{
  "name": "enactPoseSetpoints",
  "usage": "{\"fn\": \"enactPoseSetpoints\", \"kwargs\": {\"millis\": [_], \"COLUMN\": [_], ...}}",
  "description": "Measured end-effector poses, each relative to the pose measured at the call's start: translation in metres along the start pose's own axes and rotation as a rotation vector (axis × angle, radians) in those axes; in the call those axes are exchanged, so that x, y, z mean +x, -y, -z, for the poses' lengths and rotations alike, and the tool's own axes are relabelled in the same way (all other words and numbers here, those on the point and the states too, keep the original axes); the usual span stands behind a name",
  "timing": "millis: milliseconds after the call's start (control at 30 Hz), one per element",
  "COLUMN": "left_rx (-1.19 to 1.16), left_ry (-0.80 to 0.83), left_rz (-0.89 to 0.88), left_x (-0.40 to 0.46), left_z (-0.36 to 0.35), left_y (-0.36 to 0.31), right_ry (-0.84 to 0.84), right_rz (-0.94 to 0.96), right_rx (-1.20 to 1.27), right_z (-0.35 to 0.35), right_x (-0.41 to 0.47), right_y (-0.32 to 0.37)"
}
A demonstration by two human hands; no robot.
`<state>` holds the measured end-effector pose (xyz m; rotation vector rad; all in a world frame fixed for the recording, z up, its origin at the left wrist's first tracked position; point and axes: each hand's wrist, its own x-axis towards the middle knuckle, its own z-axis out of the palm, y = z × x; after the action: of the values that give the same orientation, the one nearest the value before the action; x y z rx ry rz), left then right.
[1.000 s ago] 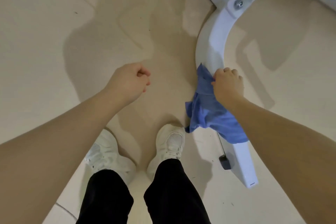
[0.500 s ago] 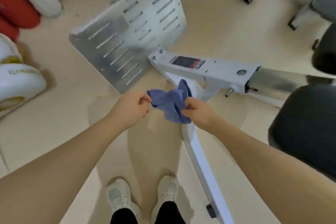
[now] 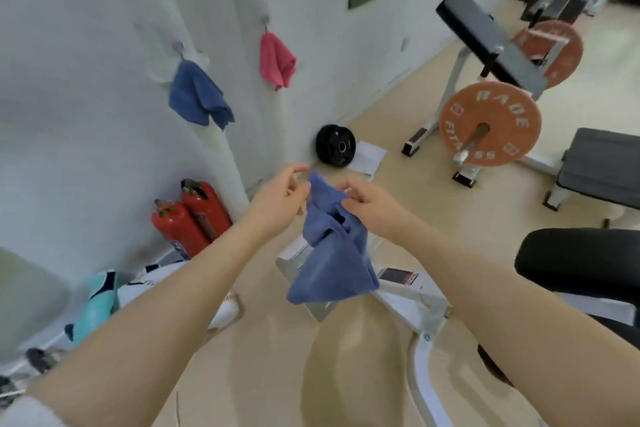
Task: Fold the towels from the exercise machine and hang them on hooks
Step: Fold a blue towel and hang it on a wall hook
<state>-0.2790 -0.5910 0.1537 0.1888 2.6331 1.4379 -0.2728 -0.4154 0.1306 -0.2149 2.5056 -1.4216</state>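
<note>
Blue towel (image 3: 332, 253) pinched at top edge between left hand (image 3: 280, 198) and right hand (image 3: 367, 199), hanging lengthwise down, wall hooks (image 3: 265, 20) up-left.

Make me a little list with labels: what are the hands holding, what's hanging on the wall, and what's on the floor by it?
held: blue towel, hanging crumpled
left hand: pinches towel's top edge
right hand: pinches towel's top edge
on wall hooks: second blue towel, pink towel
floor by wall: two red fire extinguishers, black weight plate
</note>
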Motion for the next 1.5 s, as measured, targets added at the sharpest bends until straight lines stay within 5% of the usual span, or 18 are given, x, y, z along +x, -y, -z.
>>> {"fn": "enactPoseSetpoints", "kwargs": {"millis": [200,400,700,833,967,1200,1333,1500], "left_rx": [0.03,0.158,-0.568,-0.619,-0.507,0.266,0.273,-0.149], "left_ry": [0.107,0.065,0.061,-0.119,-0.155,-0.307,-0.519,-0.715], "left_rz": [-0.169,-0.236,-0.013,-0.04,-0.073,-0.365,-0.338,-0.079], "left_x": [-0.039,-0.052,-0.021,0.014,0.049,0.092,0.11,0.133], "left_z": [0.052,0.036,0.014,0.013,0.017,0.02,0.025,0.036], "left_y": [-0.067,-0.059,-0.08,-0.088,-0.096,-0.101,-0.106,-0.108], "right_ry": [0.075,0.008,-0.367,-0.201,-0.145,-0.135,-0.082,0.047], "right_rz": [0.126,0.109,0.155,0.192,0.259,0.244,0.221,0.076], "right_rx": [0.111,0.09,0.146,0.549,0.245,0.095,0.002,-0.217], "right_z": [0.013,0.014,0.022,0.036,0.053,0.08,0.095,0.109], "right_x": [-0.032,-0.043,-0.007,0.015,0.042,0.096,0.117,0.137], "right_y": [0.09,0.08,0.068,0.067,0.063,0.055,0.037,0.004]}}
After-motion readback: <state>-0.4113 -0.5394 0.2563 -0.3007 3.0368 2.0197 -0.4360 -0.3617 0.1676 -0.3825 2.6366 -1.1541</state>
